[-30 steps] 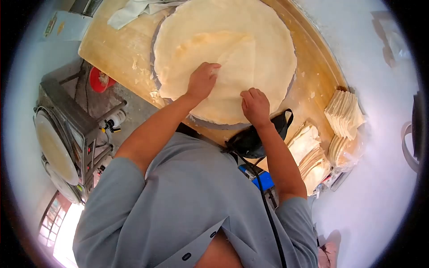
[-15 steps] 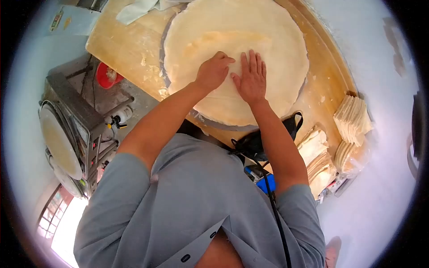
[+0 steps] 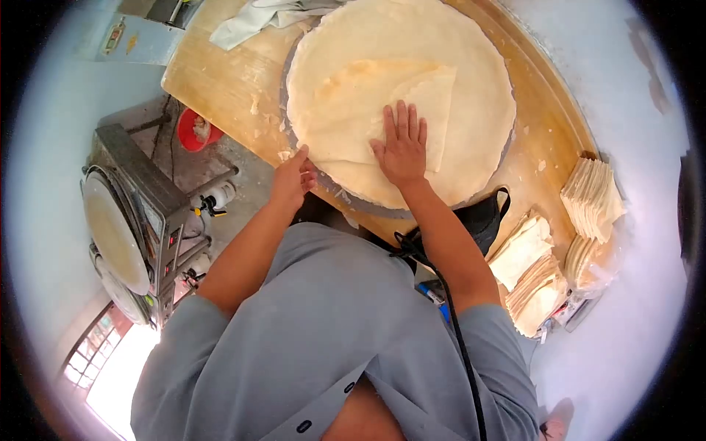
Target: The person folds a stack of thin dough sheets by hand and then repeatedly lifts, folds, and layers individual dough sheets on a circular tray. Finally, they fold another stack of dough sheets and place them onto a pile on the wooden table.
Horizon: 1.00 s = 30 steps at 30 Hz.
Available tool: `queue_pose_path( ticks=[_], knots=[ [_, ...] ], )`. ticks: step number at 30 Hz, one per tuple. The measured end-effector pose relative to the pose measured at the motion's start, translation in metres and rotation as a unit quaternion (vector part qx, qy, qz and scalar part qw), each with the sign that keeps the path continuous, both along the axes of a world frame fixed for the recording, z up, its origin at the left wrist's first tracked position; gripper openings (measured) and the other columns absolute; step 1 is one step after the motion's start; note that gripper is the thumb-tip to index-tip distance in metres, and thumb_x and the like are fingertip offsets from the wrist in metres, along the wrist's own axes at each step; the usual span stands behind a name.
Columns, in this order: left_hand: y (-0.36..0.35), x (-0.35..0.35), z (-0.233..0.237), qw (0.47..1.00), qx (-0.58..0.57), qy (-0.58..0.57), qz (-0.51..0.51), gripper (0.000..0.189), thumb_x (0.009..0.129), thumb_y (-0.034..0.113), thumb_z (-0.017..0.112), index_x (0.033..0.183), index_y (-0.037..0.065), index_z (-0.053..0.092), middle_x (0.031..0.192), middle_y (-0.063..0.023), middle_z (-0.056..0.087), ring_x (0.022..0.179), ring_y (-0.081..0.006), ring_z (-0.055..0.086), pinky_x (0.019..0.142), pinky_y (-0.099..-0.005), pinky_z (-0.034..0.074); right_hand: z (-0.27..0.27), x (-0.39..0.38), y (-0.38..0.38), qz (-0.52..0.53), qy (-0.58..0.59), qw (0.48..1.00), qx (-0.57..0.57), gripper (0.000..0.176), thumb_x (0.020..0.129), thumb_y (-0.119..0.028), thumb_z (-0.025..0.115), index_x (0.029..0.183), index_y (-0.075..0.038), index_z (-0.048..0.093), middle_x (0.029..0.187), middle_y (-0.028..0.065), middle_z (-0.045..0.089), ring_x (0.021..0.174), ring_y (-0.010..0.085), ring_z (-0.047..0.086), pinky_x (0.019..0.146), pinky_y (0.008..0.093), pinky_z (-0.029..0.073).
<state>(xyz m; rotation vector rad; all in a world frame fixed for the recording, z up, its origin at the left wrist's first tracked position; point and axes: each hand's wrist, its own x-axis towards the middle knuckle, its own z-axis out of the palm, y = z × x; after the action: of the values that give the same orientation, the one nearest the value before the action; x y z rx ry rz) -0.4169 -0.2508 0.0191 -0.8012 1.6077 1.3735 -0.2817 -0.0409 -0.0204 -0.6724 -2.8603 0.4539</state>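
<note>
A large round sheet of pale dough [image 3: 482, 81] lies on a grey round board or plate, whose rim [image 3: 509, 151] shows at the edges. On the sheet rests a smaller folded flap of thin dough [image 3: 434, 110] with a straight right side and a browned patch near its top. My right hand [image 3: 402, 153] presses flat on this flap, fingers spread. Beside the lower left edge of the round sheet is my left hand [image 3: 293, 178], its fingers apart and loosely bent, with nothing visible in them.
Folded dough stacks [image 3: 526, 257] and cut stacks [image 3: 588, 195] sit at the right of the wooden table [image 3: 213, 81]. A black bag [image 3: 482, 220] lies by the front edge. At left are a metal stand with round plates [image 3: 118, 228] and a red bucket [image 3: 193, 132]. A cloth [image 3: 257, 18] lies at the back.
My left hand has moved from the middle of the dough to its lower left edge, its fingers loosening. My right hand stays flat, slightly nearer me. The folded flap's right side now shows clearly.
</note>
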Motion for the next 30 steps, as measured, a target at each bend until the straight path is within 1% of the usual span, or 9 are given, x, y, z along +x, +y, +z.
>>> queue_pose_path(
  ticks=[7,13,15,18,20,22,25,28,30],
  knots=[
    [-0.007,0.005,-0.030,0.994,0.087,0.012,0.070,0.014,0.088,0.015,0.071,0.090,0.008,0.060,0.075,-0.0021,0.058,0.066,-0.0126,0.056,0.054,-0.0231,0.046,0.042,0.004,-0.010,0.001,0.008,0.999,-0.036,0.064,0.087,-0.034,0.063,0.140,-0.004,0.046,0.148,0.0196,0.038,0.137,0.0402,0.035,0.112,0.0536,0.027],
    [0.023,0.011,0.008,0.966,0.005,0.260,-0.015,0.014,0.085,0.008,0.073,0.088,0.007,0.060,0.077,-0.0021,0.060,0.068,-0.0108,0.058,0.060,-0.0225,0.048,0.059,0.018,-0.065,0.022,-0.065,0.985,-0.156,0.059,0.083,-0.029,0.066,0.130,0.003,0.052,0.137,0.0198,0.049,0.129,0.0385,0.043,0.107,0.0470,0.035],
    [0.046,0.019,0.026,0.887,0.067,0.433,-0.146,0.018,0.084,0.013,0.072,0.086,0.003,0.058,0.077,-0.0016,0.058,0.069,-0.0105,0.054,0.062,-0.0257,0.045,0.049,0.025,-0.073,0.003,0.003,0.992,-0.126,0.059,0.082,-0.029,0.067,0.129,0.005,0.053,0.134,0.0195,0.050,0.126,0.0382,0.045,0.106,0.0467,0.035],
    [0.097,0.041,0.049,0.779,0.126,0.526,-0.318,0.016,0.082,0.013,0.070,0.089,0.004,0.059,0.080,-0.0068,0.060,0.073,-0.0205,0.059,0.069,-0.0327,0.049,0.036,0.033,-0.075,-0.007,0.041,0.994,-0.105,0.060,0.081,-0.029,0.068,0.130,0.003,0.053,0.132,0.0183,0.052,0.125,0.0377,0.046,0.106,0.0476,0.035],
    [0.127,0.050,0.043,0.732,0.152,0.544,-0.381,0.016,0.081,0.013,0.068,0.091,0.005,0.059,0.082,-0.0091,0.061,0.076,-0.0251,0.060,0.071,-0.0355,0.049,0.031,0.038,-0.071,0.009,0.064,0.990,-0.121,0.057,0.081,-0.027,0.067,0.128,0.001,0.055,0.128,0.0186,0.055,0.123,0.0382,0.047,0.106,0.0485,0.035],
    [0.146,0.056,0.024,0.632,0.121,0.509,-0.571,0.016,0.080,0.014,0.068,0.091,0.004,0.062,0.089,-0.0117,0.064,0.087,-0.0304,0.062,0.079,-0.0400,0.051,0.029,0.043,-0.072,0.025,0.084,0.986,-0.140,0.053,0.081,-0.026,0.067,0.126,0.000,0.057,0.125,0.0189,0.057,0.121,0.0387,0.048,0.105,0.0494,0.035],
    [0.160,0.052,-0.002,0.549,0.094,0.494,-0.668,0.015,0.080,0.016,0.065,0.092,0.007,0.063,0.094,-0.0121,0.065,0.095,-0.0345,0.059,0.084,-0.0418,0.049,0.027,0.049,-0.070,0.003,0.135,0.976,-0.170,0.035,0.082,-0.022,0.065,0.109,-0.001,0.065,0.107,0.0211,0.064,0.108,0.0401,0.055,0.097,0.0503,0.041],
    [0.155,0.046,-0.010,0.555,0.132,0.477,-0.668,0.016,0.080,0.016,0.064,0.094,0.008,0.065,0.095,-0.0116,0.065,0.099,-0.0338,0.058,0.086,-0.0412,0.048,0.035,0.054,-0.063,-0.011,0.142,0.965,-0.222,0.018,0.082,-0.018,0.063,0.091,-0.002,0.067,0.088,0.0191,0.065,0.089,0.0394,0.060,0.082,0.0489,0.047],
    [0.150,0.038,-0.012,0.553,0.158,0.476,-0.665,0.016,0.081,0.014,0.064,0.096,0.008,0.065,0.097,-0.0115,0.065,0.100,-0.0338,0.057,0.087,-0.0411,0.048,0.053,0.062,-0.059,-0.135,0.143,0.951,-0.239,0.012,0.084,-0.016,0.063,0.084,-0.004,0.066,0.081,0.0159,0.063,0.079,0.0365,0.062,0.071,0.0461,0.049]
  ],
)
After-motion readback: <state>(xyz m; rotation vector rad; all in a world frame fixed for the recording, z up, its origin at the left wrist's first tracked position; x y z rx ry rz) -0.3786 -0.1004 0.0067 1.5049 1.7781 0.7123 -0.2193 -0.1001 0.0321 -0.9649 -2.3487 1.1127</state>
